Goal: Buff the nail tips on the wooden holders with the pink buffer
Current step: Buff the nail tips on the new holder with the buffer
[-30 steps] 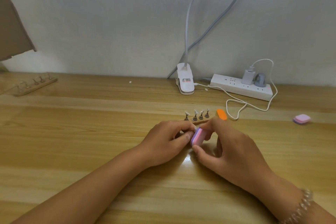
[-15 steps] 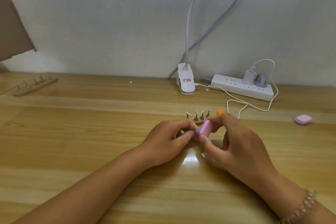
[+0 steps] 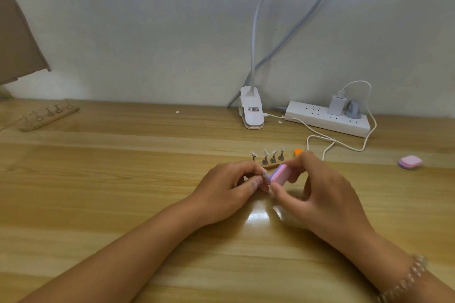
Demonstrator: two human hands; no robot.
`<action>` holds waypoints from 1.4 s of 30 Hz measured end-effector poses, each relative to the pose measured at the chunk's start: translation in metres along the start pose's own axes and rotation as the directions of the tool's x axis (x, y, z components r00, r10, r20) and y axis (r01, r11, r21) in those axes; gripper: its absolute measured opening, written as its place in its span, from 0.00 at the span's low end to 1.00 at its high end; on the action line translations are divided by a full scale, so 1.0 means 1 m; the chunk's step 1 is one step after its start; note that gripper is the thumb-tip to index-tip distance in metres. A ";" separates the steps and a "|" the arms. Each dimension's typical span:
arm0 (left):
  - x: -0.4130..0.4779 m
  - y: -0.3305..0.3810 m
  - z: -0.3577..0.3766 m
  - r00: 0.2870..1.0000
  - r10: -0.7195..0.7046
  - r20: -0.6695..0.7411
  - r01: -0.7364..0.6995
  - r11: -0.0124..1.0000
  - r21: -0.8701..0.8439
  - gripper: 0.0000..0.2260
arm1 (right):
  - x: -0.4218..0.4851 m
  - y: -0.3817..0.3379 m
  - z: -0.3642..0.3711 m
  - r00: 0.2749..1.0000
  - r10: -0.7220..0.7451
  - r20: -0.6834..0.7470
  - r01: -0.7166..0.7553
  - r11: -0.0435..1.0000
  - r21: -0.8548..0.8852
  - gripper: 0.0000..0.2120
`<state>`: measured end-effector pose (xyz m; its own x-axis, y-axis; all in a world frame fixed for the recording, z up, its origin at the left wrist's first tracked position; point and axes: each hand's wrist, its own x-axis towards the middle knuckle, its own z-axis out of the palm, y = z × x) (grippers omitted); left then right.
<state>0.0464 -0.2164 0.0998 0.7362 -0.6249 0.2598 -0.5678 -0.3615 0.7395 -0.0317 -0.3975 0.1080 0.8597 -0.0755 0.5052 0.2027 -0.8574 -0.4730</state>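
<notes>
My right hand (image 3: 317,192) pinches a pink buffer (image 3: 280,174) with a purple edge between thumb and fingers. Its edge lies against a small nail tip (image 3: 265,175) that my left hand (image 3: 229,189) pinches between thumb and forefinger. Just behind both hands lies a wooden holder (image 3: 270,165) with several nail tips on little stands; its near part is hidden by my fingers. A second wooden holder (image 3: 49,115) with several stands lies at the far left of the desk.
An orange block (image 3: 298,151) peeks out behind my right hand. A second pink buffer (image 3: 410,162) lies at the right. A lamp clamp (image 3: 251,110), a white power strip (image 3: 327,119) and a looping white cable (image 3: 327,141) sit by the wall.
The buffer in my right hand has shifted up and to the right, then slightly back toward the left hand, in a rubbing motion. My left hand has stayed put.
</notes>
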 end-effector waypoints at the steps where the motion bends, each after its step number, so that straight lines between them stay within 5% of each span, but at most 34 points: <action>1: 0.000 0.001 0.000 1.000 -0.006 0.005 0.006 1.000 -0.014 0.08 | 0.002 0.004 -0.001 0.998 0.037 -0.043 -0.036 0.999 0.033 0.15; 15: 0.000 -0.003 0.000 1.000 0.002 0.006 -0.003 0.999 0.033 0.07 | -0.005 -0.004 0.002 0.987 -0.136 0.090 0.141 0.989 -0.044 0.17; 20: 0.000 -0.002 0.000 1.000 0.012 0.003 -0.012 1.000 0.011 0.08 | -0.002 -0.002 0.001 0.998 -0.053 -0.028 0.053 0.999 -0.012 0.18; 24: 0.001 -0.005 0.000 1.000 0.008 0.014 -0.008 1.000 0.011 0.08 | -0.005 -0.004 0.003 0.989 -0.119 0.087 0.121 0.992 -0.024 0.18; 29: 0.001 -0.005 0.000 1.000 0.014 0.025 -0.015 1.000 0.011 0.08 | -0.001 -0.001 0.002 0.997 -0.078 -0.015 0.078 0.996 0.041 0.17; 34: 0.001 -0.005 -0.001 0.999 0.010 0.036 -0.012 1.000 0.029 0.09 | -0.001 -0.001 0.001 0.995 -0.087 0.043 0.078 0.982 0.169 0.14; 42: 0.001 -0.005 0.000 0.999 0.003 0.036 -0.004 0.999 0.033 0.09 | -0.002 -0.005 -0.001 0.992 -0.103 0.066 0.093 0.985 0.143 0.16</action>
<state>0.0500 -0.2157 0.0965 0.7208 -0.6503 0.2398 -0.5829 -0.3815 0.7174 -0.0345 -0.3935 0.1098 0.8630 0.0472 0.5030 0.3470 -0.7790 -0.5223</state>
